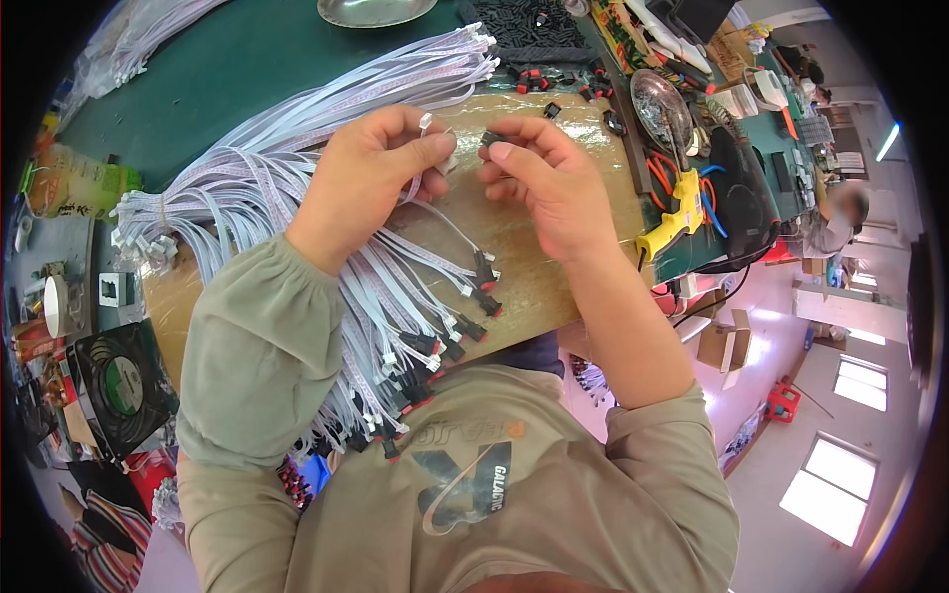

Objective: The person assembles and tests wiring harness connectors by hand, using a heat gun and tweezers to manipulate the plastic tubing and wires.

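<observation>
My left hand is closed in a pinch on a thin white cable, whose white plug sticks up above the fingers. Between the thumb and forefinger of my right hand is a small black connector housing. A short gap separates the two hands over the brown work board. Under my left forearm spreads a bundle of white flat cables. Many cable ends near my body carry black housings, some with red parts. Another heap of white cables lies beyond my left hand.
Loose black and red parts lie beyond my hands, beside a tray of black pieces. A yellow-handled tool and a metal dish stand at right. At left are a black fan and a metal bowl farther back.
</observation>
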Available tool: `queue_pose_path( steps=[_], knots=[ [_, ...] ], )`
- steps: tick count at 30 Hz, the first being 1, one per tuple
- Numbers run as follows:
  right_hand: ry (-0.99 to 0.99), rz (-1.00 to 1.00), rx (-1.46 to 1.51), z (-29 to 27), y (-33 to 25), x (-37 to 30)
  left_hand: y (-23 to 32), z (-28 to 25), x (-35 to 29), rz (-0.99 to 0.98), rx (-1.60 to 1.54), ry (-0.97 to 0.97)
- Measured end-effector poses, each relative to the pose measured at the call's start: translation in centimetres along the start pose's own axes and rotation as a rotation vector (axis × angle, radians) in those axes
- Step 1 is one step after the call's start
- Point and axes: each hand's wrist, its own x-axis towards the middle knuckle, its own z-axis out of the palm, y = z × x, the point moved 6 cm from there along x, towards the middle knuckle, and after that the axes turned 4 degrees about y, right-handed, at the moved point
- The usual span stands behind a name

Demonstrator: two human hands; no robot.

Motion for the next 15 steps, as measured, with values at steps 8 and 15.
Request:
queue_pose_path(
  steps=[8,15],
  knots=[
    [0.009,-0.022,-0.008,0.77,-0.08,0.02,0.17,0.21,-0.14,0.018,-0.023,0.000],
    [-0.012,-0.049,-0.024,0.95,-0.02,0.28,0.25,0.09,-0.12,0.016,-0.006,-0.002]
  ],
)
